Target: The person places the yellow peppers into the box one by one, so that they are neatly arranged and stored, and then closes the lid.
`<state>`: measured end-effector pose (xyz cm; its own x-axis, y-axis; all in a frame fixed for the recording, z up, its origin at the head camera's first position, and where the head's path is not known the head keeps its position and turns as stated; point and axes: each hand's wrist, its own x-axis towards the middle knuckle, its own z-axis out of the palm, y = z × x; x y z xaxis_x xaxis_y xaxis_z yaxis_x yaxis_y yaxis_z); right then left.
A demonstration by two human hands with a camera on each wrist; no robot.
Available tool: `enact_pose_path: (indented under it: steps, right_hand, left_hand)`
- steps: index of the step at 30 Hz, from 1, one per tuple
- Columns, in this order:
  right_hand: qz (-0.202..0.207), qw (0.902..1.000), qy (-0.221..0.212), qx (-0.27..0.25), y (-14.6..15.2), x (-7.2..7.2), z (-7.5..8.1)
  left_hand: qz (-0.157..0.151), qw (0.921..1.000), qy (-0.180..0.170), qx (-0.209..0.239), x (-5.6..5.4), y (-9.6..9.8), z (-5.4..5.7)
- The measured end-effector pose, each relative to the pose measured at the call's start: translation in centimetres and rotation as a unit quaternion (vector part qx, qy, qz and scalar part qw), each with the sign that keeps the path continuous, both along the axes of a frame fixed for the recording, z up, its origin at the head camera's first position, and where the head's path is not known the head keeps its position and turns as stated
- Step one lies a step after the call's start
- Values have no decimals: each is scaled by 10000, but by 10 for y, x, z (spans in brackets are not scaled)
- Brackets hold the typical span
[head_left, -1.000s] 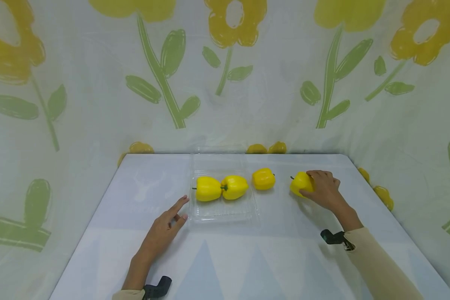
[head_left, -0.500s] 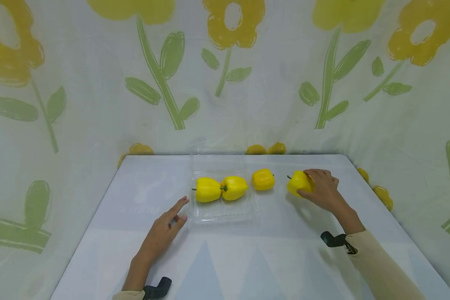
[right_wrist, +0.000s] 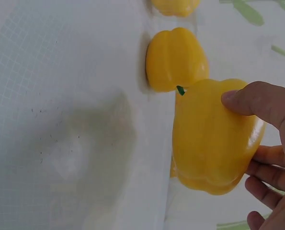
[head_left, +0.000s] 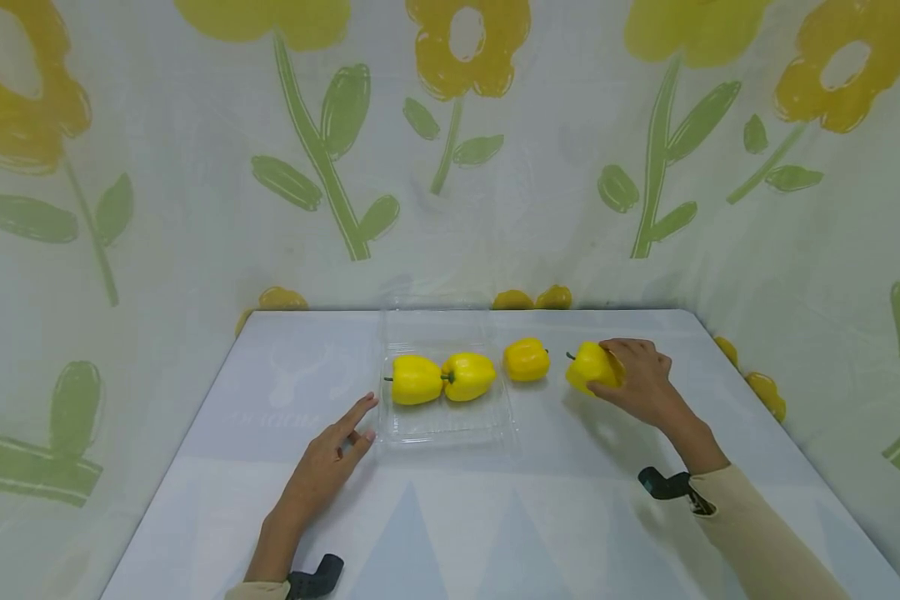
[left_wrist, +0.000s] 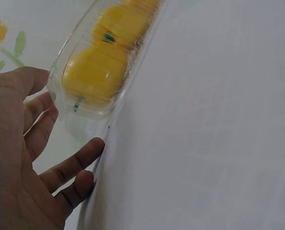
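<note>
My right hand (head_left: 640, 379) grips a yellow bell pepper (head_left: 591, 368), held above the table with its stem toward the left. In the right wrist view the thumb lies on one side of this bell pepper (right_wrist: 211, 139) and fingers show at the other side. A clear plastic container (head_left: 450, 429) holds two yellow bell peppers, a left one (head_left: 416, 380) and a right one (head_left: 470, 377). At the container's left edge is my left hand (head_left: 322, 467), fingers spread and loosely bent. One fingertip appears to touch the clear wall in the left wrist view.
Another yellow bell pepper (head_left: 527, 360) lies on the white table (head_left: 450, 517), just right of the container. The container's clear lid (head_left: 438, 321) stands open toward the back. A flower-printed cloth (head_left: 540, 192) hangs behind the table.
My right hand has shifted a little to the left with the bell pepper in its grip. The left hand, the container and the other bell peppers have stayed in place.
</note>
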<state>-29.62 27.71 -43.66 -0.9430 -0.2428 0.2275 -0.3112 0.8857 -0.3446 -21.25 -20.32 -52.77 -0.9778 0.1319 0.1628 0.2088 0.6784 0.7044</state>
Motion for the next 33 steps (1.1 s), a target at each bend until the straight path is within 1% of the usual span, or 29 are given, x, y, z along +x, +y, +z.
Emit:
enact_pose_path:
  steps: [18, 25, 33]
  right_hand:
    - [259, 9993, 276, -45, -14, 3, 2]
    - [341, 9991, 266, -33, -21, 5, 4]
    - [450, 9982, 384, -42, -29, 7, 8]
  left_hand:
    - [-76, 9999, 73, 87, 1, -1, -3]
    - [-56, 9999, 89, 15, 1, -1, -2]
    - [-29, 10000, 94, 2, 0, 0, 0]
